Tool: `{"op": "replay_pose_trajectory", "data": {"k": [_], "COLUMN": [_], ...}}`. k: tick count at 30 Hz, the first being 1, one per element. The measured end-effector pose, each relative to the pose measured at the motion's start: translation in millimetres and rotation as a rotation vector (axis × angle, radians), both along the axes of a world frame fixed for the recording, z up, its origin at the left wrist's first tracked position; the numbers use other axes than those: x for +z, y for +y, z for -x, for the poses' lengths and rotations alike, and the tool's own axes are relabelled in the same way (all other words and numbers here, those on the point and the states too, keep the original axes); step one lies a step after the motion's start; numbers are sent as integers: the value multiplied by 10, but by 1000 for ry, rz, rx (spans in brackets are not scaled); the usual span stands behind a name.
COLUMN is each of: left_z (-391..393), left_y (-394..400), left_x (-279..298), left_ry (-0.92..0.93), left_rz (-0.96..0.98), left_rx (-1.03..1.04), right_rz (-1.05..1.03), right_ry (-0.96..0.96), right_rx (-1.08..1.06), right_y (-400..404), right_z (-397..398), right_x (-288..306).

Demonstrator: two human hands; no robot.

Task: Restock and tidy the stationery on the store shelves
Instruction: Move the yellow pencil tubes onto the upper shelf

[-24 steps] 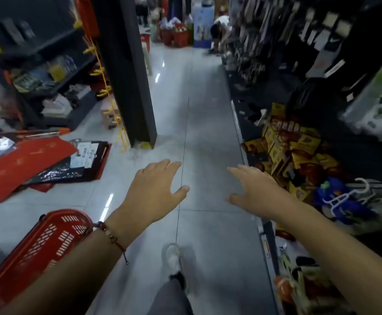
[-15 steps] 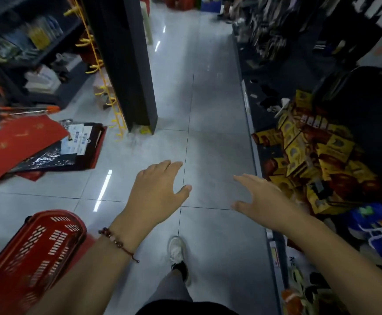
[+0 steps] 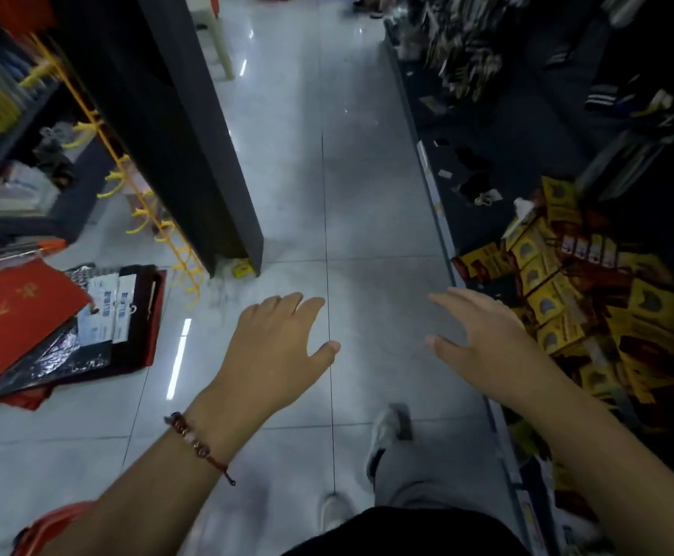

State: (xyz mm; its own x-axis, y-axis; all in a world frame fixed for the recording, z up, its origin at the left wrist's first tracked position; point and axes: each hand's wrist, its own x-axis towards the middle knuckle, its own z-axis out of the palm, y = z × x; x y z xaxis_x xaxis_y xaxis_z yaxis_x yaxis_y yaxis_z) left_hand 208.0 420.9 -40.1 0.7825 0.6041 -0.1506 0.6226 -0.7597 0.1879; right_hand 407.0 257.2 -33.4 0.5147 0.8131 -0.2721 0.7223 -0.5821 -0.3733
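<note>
Both forearms bare, no sleeves in view. Left wrist: dark red beaded bracelet (image 3: 198, 445) on red cord, loose end dangling. Black top (image 3: 407, 531) at bottom edge, grey trousers (image 3: 403, 481), white sneakers (image 3: 383, 431). Footwear motion-blurred.

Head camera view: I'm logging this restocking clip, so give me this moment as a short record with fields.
place: store aisle, grey tiled floor
left hand: open, holding nothing, bracelet on the wrist
right hand: open, holding nothing
right side: yellow packets heaped on a low shelf
left side: red sheets and dark packets lying on the floor
bottom left: edge of a red basket
</note>
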Motion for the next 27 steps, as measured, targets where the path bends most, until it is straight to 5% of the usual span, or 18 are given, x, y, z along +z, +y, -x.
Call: {"op": "replay_pose_trajectory", "data": {"k": [14,27], "left_z": [-2415,-3874], "left_y": [2499,4944], "left_x": [-55,-134], "left_ry": [17,-15], "left_rz": [-55,-3], "left_rx": [49,132], "right_rz": [70,80], "right_ry": [75,153], "right_rx": [107,246], "right_y": [2443,5220], "right_z": [-2494,-3948], "right_x": [-140,-131]}}
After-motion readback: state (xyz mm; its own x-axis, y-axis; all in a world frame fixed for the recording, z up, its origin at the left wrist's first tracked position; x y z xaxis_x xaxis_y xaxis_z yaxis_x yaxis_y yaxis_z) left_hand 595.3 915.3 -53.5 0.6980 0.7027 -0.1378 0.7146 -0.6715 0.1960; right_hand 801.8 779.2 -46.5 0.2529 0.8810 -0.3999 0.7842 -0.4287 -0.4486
